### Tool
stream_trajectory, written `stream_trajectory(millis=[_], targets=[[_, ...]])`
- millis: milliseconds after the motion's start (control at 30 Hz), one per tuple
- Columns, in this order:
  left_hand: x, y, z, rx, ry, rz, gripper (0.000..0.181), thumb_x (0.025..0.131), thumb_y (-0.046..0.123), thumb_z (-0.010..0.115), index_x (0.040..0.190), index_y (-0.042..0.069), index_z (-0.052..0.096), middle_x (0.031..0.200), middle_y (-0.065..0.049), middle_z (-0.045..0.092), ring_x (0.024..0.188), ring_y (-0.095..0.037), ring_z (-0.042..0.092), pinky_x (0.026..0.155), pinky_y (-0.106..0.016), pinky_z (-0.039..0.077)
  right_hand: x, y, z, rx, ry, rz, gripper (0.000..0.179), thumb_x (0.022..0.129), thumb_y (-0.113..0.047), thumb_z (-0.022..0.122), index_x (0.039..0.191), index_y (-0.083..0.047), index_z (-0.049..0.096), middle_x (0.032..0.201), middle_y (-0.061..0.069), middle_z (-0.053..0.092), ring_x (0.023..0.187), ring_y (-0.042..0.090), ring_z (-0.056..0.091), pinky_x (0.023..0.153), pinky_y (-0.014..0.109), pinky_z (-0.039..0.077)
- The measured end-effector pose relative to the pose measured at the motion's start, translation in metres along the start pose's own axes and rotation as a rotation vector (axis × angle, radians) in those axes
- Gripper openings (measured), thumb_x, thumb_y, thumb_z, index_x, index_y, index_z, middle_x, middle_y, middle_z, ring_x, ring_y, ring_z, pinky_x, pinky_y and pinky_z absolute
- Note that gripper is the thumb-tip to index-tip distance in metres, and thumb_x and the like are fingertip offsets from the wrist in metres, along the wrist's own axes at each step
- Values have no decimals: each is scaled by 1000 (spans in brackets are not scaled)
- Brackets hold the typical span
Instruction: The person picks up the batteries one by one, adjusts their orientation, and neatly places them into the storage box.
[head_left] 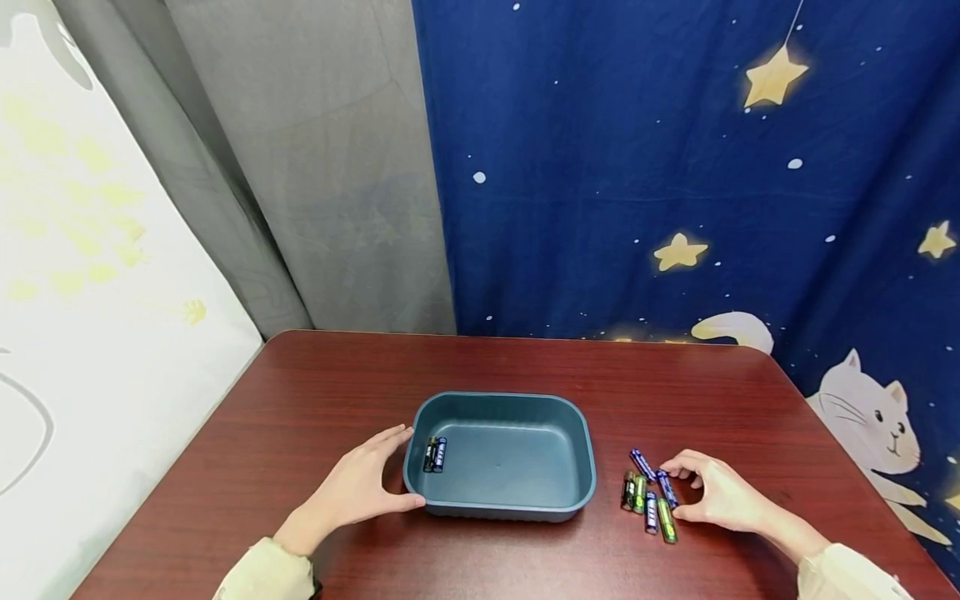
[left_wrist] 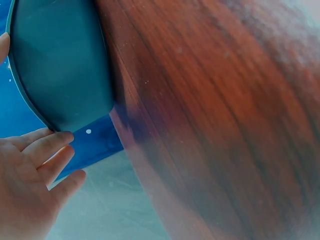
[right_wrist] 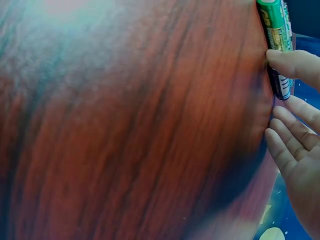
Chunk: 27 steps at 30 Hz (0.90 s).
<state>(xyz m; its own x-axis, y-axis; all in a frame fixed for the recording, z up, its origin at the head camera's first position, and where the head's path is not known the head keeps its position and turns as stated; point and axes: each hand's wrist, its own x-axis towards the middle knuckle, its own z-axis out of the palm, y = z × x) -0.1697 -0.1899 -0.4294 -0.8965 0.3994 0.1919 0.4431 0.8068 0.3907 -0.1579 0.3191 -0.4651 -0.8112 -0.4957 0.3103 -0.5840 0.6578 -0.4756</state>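
A dark teal plastic basin (head_left: 510,507) stands on the table, with a black battery (head_left: 430,455) and a blue battery (head_left: 439,455) side by side at its left end. My left hand (head_left: 367,479) spreads its thumb and fingers against the basin's left side; the left wrist view shows fingertips (left_wrist: 62,137) at the rim. To the right of the basin lies a small group of batteries, including green batteries (head_left: 666,522) and another blue battery (head_left: 651,512). Thumb and index finger of my right hand (head_left: 720,493) pinch a blue battery (head_left: 667,489) by its ends, at the group's right side.
The reddish-brown wooden table (head_left: 345,367) reaches back to a grey curtain (head_left: 322,167) and a blue curtain (head_left: 570,167) with stars. A white patterned cloth (head_left: 112,333) hangs along the left. One more blue battery (head_left: 642,464) lies at the back of the group.
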Motion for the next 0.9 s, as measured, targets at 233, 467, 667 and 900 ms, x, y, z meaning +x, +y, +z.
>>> stream_trajectory(millis=[233,467,667,900], targets=[[0,0,1,2,2,1,89,62,61,71,133,12,47,134,-11,46,120,-27,46,89,-49,43,-1,3,4,-28,31,-14,42,58,-15,82,94,-13,61,83,-11,53,75,2,47,57,20,43],[0,-1,1,7,14,9,89,62,62,70,132,12,48,134,-10,47,119,-26,47,89,-48,43,-3,1,1,-25,46,13,42,59,-17,83,94,-13,61,82,-11,52,73,3,46,56,19,43],[0,-1,1,15,24,15,89,62,62,71,133,13,48,133,-10,47,119,-26,47,88,-49,43,-2,-3,2,15,77,34,41,61,-17,83,95,-11,61,82,-8,53,73,5,47,55,20,43],[0,-2,2,27,23,35,90,64,63,68,134,11,46,133,-11,47,120,-27,46,89,-49,42,6,-8,1,32,109,80,41,61,-15,83,96,-11,61,83,-5,54,73,7,48,56,21,44]])
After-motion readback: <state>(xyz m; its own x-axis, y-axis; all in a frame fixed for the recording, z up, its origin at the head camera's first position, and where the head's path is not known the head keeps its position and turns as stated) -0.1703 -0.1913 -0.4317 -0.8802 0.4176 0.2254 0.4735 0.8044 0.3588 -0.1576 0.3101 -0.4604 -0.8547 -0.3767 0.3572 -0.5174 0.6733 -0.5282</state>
